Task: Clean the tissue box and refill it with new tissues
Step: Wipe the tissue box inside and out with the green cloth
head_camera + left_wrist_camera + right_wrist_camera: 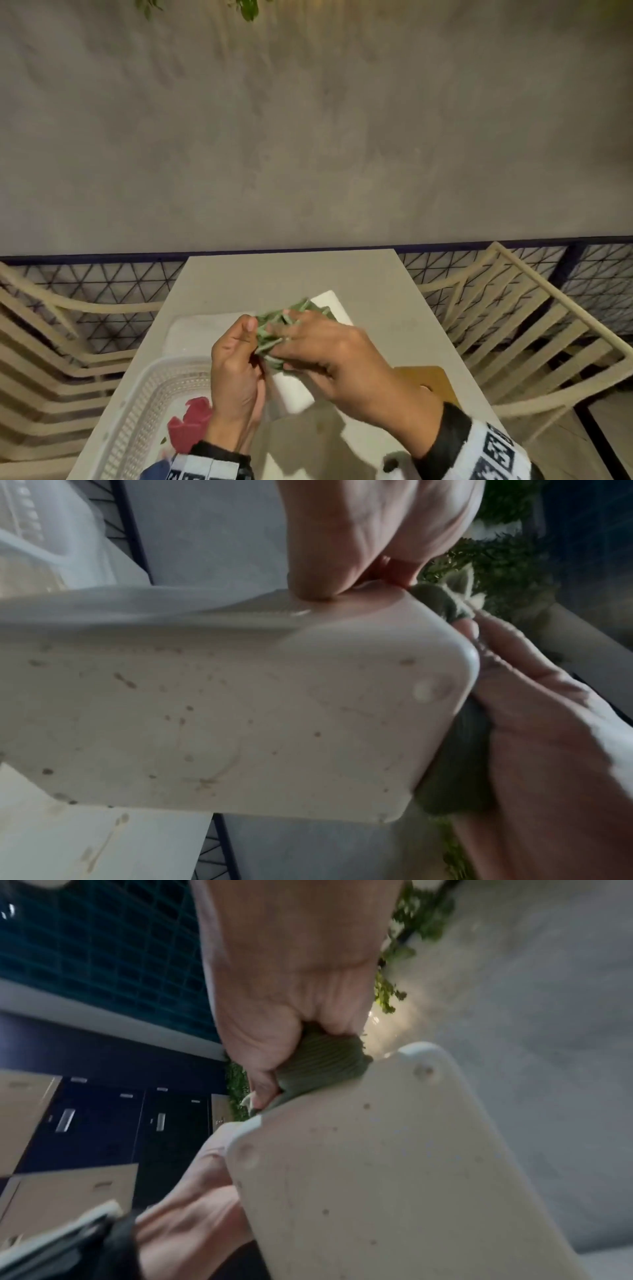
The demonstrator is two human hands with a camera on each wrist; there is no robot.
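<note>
I hold a white plastic tissue box (295, 394) tilted above the table. Its underside (240, 710) carries many small brown specks. My left hand (239, 356) grips the box at its left side, thumb pressed on an edge (316, 588). My right hand (308, 342) clutches a bunched green cloth (274, 330) and presses it against the box's upper end. The right wrist view has that cloth (325, 1064) squeezed in my fist (291, 1001) against the box rim (394, 1177). The box opening is hidden.
A white mesh basket (137, 404) with a red item (191, 421) sits at the table's (394, 291) near left. A pale flat pack (195, 332) lies behind it. A tan board (428, 380) lies to the right. Slatted chairs (513, 325) flank both sides.
</note>
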